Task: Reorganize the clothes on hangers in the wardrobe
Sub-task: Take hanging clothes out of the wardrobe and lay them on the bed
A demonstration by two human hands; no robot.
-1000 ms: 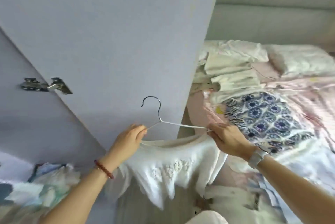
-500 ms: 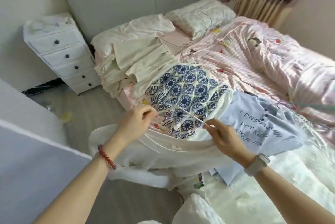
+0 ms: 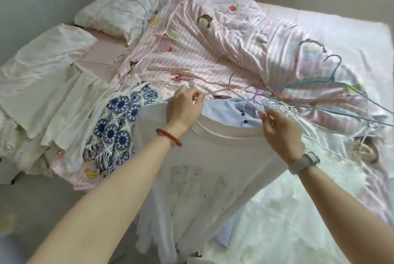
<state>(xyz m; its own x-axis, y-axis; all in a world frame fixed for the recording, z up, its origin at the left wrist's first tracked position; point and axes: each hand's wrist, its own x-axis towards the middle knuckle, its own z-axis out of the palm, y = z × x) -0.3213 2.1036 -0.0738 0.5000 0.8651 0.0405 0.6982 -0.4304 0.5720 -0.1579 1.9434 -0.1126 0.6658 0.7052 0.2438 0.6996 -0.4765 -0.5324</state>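
Hands both pinching stuff: left hand (image 3: 185, 110) and right hand (image 3: 277, 127) grip the white shirt (image 3: 204, 169) collar over the bed (image 3: 213, 54).

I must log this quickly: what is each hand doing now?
Left hand: pinches the white top at its neckline.
Right hand: pinches the same neckline.

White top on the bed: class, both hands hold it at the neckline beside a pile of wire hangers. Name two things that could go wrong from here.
1. The right hand pinches the white top right beside the tangled wire hangers; a hook could snag the fabric.
2. The white top partly covers the light blue shirt and the blue patterned garment; when the left hand lifts it, it may drag these out of place.
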